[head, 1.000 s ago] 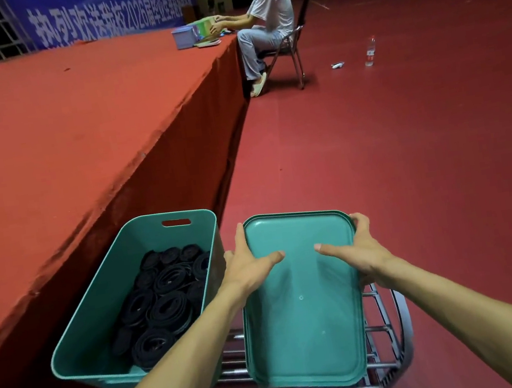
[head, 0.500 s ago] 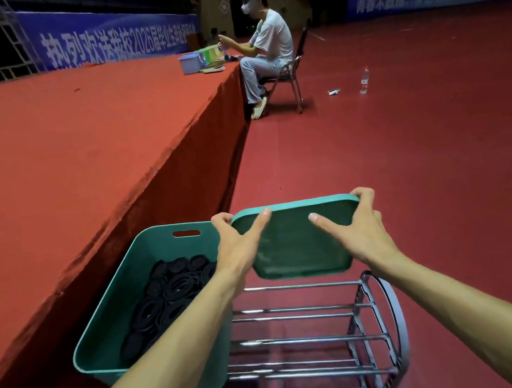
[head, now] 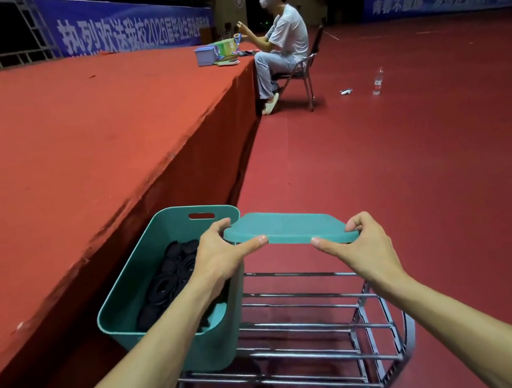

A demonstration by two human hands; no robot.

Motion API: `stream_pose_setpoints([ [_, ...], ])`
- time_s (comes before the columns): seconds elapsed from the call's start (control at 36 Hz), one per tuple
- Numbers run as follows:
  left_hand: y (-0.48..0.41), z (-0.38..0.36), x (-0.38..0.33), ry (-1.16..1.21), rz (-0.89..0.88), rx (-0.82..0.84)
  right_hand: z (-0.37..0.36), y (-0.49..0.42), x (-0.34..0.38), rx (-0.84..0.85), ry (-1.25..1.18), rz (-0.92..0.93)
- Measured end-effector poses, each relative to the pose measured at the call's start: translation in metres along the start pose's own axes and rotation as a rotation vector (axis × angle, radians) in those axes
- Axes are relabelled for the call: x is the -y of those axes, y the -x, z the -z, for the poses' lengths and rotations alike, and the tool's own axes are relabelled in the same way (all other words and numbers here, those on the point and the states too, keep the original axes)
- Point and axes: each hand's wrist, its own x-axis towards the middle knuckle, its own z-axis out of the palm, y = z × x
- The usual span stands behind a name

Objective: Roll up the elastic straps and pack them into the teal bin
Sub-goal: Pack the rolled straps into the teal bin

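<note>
A teal bin (head: 121, 298) stands on the left end of a chrome wire rack (head: 305, 321). Inside it lie several rolled black elastic straps (head: 173, 271). A flat teal lid (head: 289, 228) hangs level in the air above the rack, just right of the bin's far corner. My left hand (head: 220, 254) grips the lid's left end, thumb along the near edge. My right hand (head: 357, 245) grips its right end the same way. My left forearm crosses over the bin's right side and hides part of the straps.
A long red-carpeted stage (head: 75, 137) runs along the left, its edge close beside the bin. Red floor (head: 409, 172) spreads out to the right. Far off, a person (head: 283, 45) sits on a chair at the stage edge with small bins; a water bottle (head: 377, 81) stands on the floor.
Both hands have lifted the lid off the rack, turned it from lying flat face-up to level in the air, and carried it up and slightly left toward the bin.
</note>
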Motion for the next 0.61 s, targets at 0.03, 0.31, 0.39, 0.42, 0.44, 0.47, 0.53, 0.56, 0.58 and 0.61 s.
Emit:
stream_pose_setpoints([
  [0.03,0.001,0.005,0.003,-0.003,0.000,0.010,-0.002,0.003,0.000,-0.006,0.010,0.008],
  [0.31,0.009,0.026,0.015,0.037,-0.050,0.080,-0.013,0.027,0.007,-0.081,-0.005,0.077],
  [0.39,0.009,0.034,0.016,0.006,-0.097,0.078,-0.019,0.030,0.007,-0.083,-0.024,0.102],
  [0.42,0.010,0.038,0.017,-0.005,-0.101,0.071,-0.023,0.032,0.009,-0.079,-0.031,0.114],
  [0.44,0.012,0.043,0.017,-0.026,-0.107,0.063,-0.027,0.034,0.010,-0.072,-0.040,0.129],
  [0.47,0.012,0.049,0.019,-0.051,-0.103,0.052,-0.032,0.036,0.011,-0.062,-0.052,0.145],
  [0.53,0.012,0.063,0.028,-0.111,-0.113,0.037,-0.045,0.040,0.014,-0.039,-0.075,0.173],
  [0.56,0.013,0.071,0.032,-0.133,-0.118,0.030,-0.053,0.042,0.015,-0.026,-0.086,0.183],
  [0.58,0.014,0.080,0.035,-0.138,-0.113,0.022,-0.061,0.044,0.016,-0.013,-0.096,0.193],
  [0.61,0.015,0.089,0.039,-0.134,-0.113,0.010,-0.070,0.045,0.017,-0.002,-0.107,0.201],
])
